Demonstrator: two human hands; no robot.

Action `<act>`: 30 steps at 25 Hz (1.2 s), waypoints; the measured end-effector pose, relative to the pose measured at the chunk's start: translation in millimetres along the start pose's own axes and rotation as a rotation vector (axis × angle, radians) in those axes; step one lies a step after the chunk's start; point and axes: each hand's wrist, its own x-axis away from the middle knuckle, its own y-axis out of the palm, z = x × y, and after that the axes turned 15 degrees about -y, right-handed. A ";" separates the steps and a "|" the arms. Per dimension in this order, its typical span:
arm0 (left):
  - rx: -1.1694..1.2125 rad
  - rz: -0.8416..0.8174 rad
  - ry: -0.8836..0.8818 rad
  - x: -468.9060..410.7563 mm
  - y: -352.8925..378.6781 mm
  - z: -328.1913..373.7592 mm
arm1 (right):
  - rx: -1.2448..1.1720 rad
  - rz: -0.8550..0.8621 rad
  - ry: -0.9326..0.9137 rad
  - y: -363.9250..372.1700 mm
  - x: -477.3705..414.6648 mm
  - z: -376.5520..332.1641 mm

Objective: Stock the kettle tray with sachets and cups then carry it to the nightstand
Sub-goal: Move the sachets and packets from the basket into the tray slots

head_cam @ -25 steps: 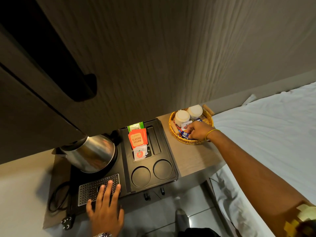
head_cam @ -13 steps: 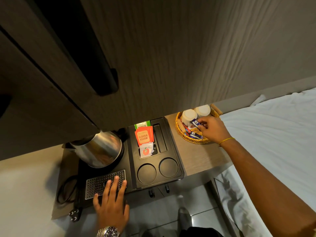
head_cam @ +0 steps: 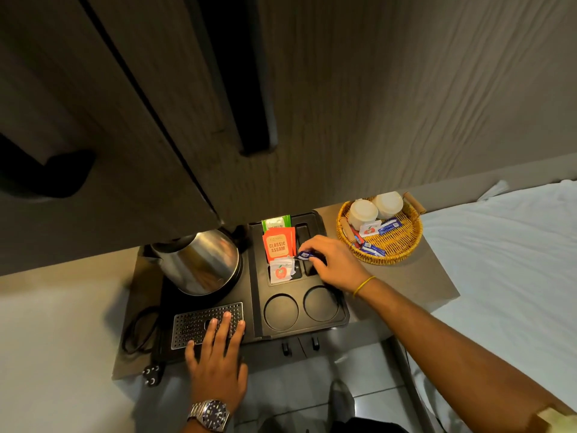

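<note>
Head view: two lidded cups (head_cam: 376, 209) in the wicker basket (head_cam: 402, 254); two empty cup wells on the kettle tray (head_cam: 337, 320). Right hand (head_cam: 334, 267) pinches one blue sachet (head_cam: 304, 254) over the tray; left hand (head_cam: 218, 360) lies flat, fingers slightly spread, on the drip grille (head_cam: 190, 323).

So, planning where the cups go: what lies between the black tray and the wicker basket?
Nothing; in the head view, only a bare strip of brown tabletop separates the black tray and the wicker basket.

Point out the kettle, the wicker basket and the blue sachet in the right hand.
kettle (head_cam: 199, 260), head view, steel body.
wicker basket (head_cam: 394, 257), head view, front rim.
blue sachet (head_cam: 303, 254), head view, end showing beyond the fingertips.
</note>
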 end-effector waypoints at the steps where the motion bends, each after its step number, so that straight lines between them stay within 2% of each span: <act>1: 0.005 -0.002 -0.003 -0.2 0.2 0.9 | -0.021 0.013 0.007 4.0 -1.3 0.6; 6: 0.006 -0.004 -0.009 0.1 1.3 1.4 | -0.067 0.064 0.031 15.9 -0.3 5.8; 11: 0.022 0.007 -0.012 -0.2 0.5 3.3 | -0.011 -0.016 -0.024 23.2 22.6 13.5; 18: 0.017 0.020 -0.010 2.2 0.3 3.8 | 0.024 -0.075 0.057 23.7 20.0 17.6; 22: 0.027 0.022 -0.011 3.1 -2.2 6.7 | -0.026 -0.003 0.086 17.4 14.9 17.2; 27: 0.029 0.022 -0.015 3.5 -4.3 8.4 | 0.064 -0.190 0.133 18.7 8.0 20.8; 30: 0.019 0.017 -0.013 3.0 -4.0 6.9 | 0.117 -0.202 0.143 20.9 3.0 20.0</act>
